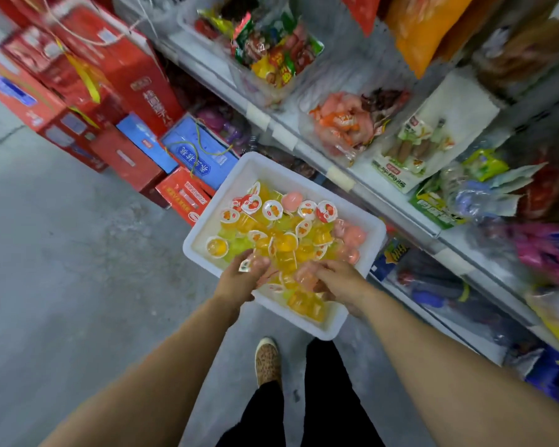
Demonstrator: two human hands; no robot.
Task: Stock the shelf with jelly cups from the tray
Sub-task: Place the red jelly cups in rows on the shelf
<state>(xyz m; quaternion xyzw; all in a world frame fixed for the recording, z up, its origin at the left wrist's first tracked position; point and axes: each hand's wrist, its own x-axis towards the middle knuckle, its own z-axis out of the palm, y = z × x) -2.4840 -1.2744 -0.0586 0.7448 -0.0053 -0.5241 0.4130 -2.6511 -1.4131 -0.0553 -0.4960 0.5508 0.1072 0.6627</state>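
A white plastic tray [255, 166] sits low in front of the shelf, filled with several jelly cups [291, 233] in yellow, green and pink. Both my hands reach into its near end. My left hand [239, 279] curls its fingers round a few cups near the tray's left rim. My right hand [336, 282] grips a pink cup amid the pile. The shelf [362, 185] runs diagonally to the right, with clear bins of snack packets on it.
Red and blue gift boxes [117, 101] are stacked on the floor to the left of the tray. Bare concrete floor [62, 253] lies to the left. My leg and a patterned shoe [267, 359] stand just below the tray. Lower shelf levels hold more packets.
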